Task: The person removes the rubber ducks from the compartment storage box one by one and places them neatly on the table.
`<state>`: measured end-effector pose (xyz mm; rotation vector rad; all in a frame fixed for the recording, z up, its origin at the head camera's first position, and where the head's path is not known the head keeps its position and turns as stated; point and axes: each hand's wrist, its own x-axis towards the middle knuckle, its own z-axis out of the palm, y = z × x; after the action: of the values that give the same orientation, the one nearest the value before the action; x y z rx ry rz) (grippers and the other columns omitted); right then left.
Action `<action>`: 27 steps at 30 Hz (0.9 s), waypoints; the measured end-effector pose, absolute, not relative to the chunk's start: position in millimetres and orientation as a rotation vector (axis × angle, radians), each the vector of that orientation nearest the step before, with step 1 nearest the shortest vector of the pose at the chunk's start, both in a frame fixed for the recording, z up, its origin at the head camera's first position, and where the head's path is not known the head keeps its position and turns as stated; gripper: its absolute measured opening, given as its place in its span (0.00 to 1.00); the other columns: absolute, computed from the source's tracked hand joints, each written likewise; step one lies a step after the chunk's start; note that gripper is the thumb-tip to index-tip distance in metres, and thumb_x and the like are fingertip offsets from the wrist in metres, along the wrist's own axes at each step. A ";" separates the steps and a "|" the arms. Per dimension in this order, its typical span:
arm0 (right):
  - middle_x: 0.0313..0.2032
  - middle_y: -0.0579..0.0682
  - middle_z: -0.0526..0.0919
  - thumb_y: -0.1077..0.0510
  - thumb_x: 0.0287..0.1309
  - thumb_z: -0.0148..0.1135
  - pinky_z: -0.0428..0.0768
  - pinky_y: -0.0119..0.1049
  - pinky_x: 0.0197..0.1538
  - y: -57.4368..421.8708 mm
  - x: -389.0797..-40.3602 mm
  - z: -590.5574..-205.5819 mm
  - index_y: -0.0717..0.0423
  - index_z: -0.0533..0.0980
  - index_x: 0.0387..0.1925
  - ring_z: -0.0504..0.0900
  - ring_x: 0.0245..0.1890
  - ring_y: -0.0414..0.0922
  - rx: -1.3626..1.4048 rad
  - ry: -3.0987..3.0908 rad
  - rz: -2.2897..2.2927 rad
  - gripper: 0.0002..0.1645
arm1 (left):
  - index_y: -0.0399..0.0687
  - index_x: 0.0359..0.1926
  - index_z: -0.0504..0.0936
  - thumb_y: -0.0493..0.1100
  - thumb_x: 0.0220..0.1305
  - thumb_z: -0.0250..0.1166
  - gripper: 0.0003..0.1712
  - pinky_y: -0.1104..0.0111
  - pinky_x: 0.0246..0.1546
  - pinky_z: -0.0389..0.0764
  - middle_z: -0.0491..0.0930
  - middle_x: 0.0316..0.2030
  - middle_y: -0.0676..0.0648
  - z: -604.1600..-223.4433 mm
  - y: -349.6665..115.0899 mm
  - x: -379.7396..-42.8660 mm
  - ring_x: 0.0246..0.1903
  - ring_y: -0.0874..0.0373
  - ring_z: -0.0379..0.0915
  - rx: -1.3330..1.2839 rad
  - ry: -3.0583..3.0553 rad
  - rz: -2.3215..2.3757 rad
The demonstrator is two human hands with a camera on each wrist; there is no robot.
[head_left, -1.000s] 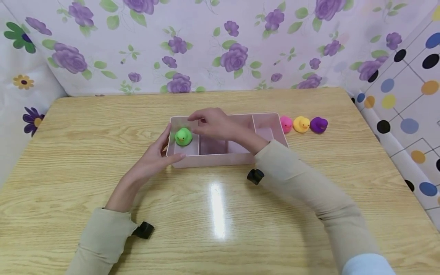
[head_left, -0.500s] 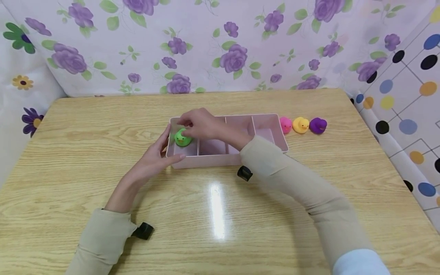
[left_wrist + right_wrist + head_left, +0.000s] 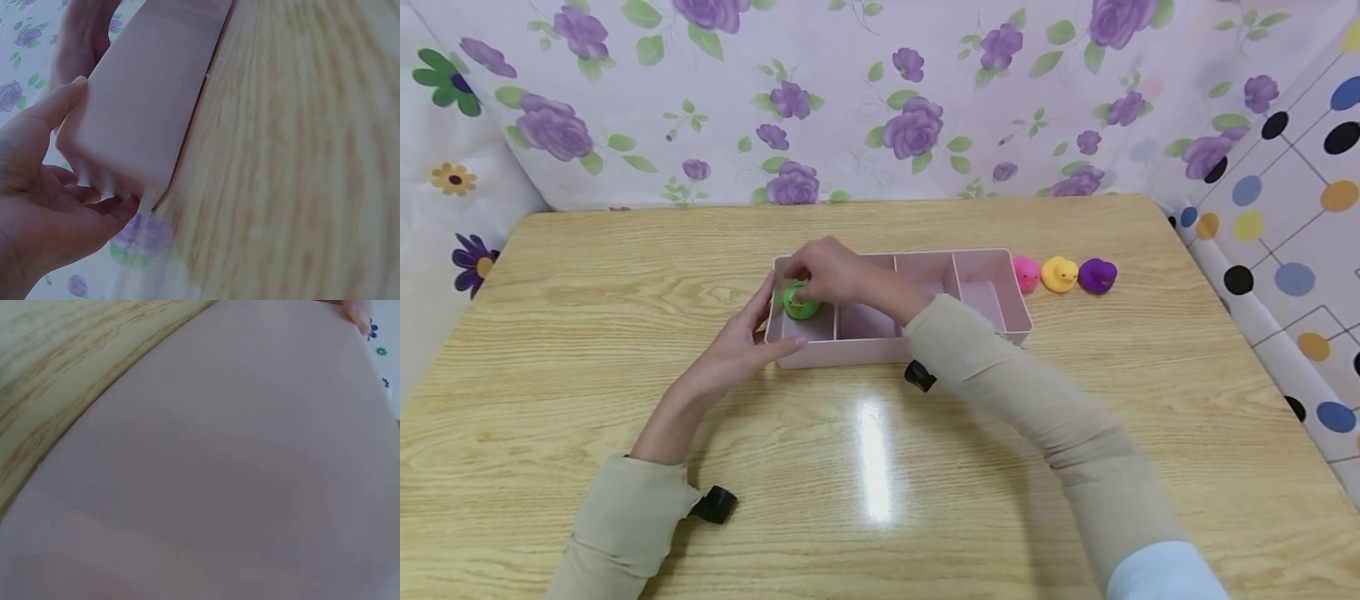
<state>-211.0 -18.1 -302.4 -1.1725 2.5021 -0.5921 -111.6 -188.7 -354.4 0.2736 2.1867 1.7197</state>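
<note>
A pale pink plastic divided box (image 3: 857,352) lies lengthwise on the wooden table. My left hand (image 3: 733,343) grips its left end, thumb on the front wall and fingers along the end wall; the left wrist view shows the same hold on the box (image 3: 140,100). In the leftmost compartment sits a green rubber duck (image 3: 797,311). My right hand (image 3: 833,271) reaches over the box and pinches this duck, its thumb in front of the face and the other fingers curled behind. The box's outer wall (image 3: 200,450) fills the right wrist view and hides the right fingers there.
Just beyond the box's right end, a pink duck (image 3: 1027,273), a yellow duck (image 3: 1060,274) and a purple duck (image 3: 1097,276) stand in a row. Floral cloth (image 3: 850,100) rises behind the table (image 3: 775,517), and dotted cloth (image 3: 1292,279) borders the right.
My right hand has moved left and closed its fingers on the green duck, which stays in its compartment. My left hand keeps its hold on the box.
</note>
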 end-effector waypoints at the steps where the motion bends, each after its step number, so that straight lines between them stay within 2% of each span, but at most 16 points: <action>1: 0.42 0.54 0.85 0.60 0.57 0.68 0.76 0.31 0.47 -19.1 -211.0 -303.2 0.62 0.82 0.47 0.79 0.41 0.45 -1.181 2.503 -0.575 0.16 | 0.65 0.76 0.32 0.43 0.65 0.65 0.55 0.54 0.69 0.51 0.35 0.75 0.51 -354.8 -188.8 -111.6 0.72 0.54 0.37 0.276 2.192 1.717; 4: 0.35 0.50 0.84 0.60 0.57 0.69 0.74 0.31 0.40 -21.7 -209.7 -305.1 0.60 0.83 0.42 0.75 0.34 0.43 -1.198 2.500 -0.544 0.12 | 0.65 0.76 0.33 0.45 0.65 0.66 0.56 0.56 0.69 0.50 0.35 0.75 0.53 -355.4 -188.8 -111.4 0.73 0.55 0.35 0.274 2.208 1.711; 10: 0.29 0.48 0.78 0.62 0.56 0.69 0.71 0.29 0.35 -24.6 -206.7 -309.8 0.61 0.81 0.36 0.72 0.31 0.42 -1.210 2.497 -0.594 0.07 | 0.68 0.76 0.33 0.45 0.65 0.65 0.55 0.55 0.69 0.53 0.37 0.75 0.53 -355.1 -188.7 -111.1 0.72 0.55 0.38 0.279 2.212 1.714; 17: 0.29 0.49 0.79 0.66 0.56 0.68 0.72 0.27 0.34 -26.5 -204.6 -311.9 0.62 0.82 0.36 0.72 0.31 0.42 -1.214 2.498 -0.609 0.05 | 0.65 0.76 0.32 0.45 0.66 0.64 0.54 0.53 0.68 0.54 0.36 0.75 0.52 -353.3 -189.5 -110.0 0.72 0.54 0.39 0.283 2.198 1.714; 27: 0.34 0.50 0.81 0.67 0.56 0.67 0.74 0.27 0.35 -25.8 -205.5 -313.9 0.62 0.83 0.38 0.74 0.32 0.41 -1.248 2.479 -0.599 0.07 | 0.66 0.75 0.32 0.46 0.66 0.64 0.54 0.53 0.69 0.52 0.34 0.75 0.55 -354.5 -189.8 -109.5 0.73 0.55 0.35 0.289 2.201 1.709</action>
<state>-205.5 -25.8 -313.9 -1.2479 2.4790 -0.5988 -109.5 -189.8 -354.5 0.2888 2.2013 1.7087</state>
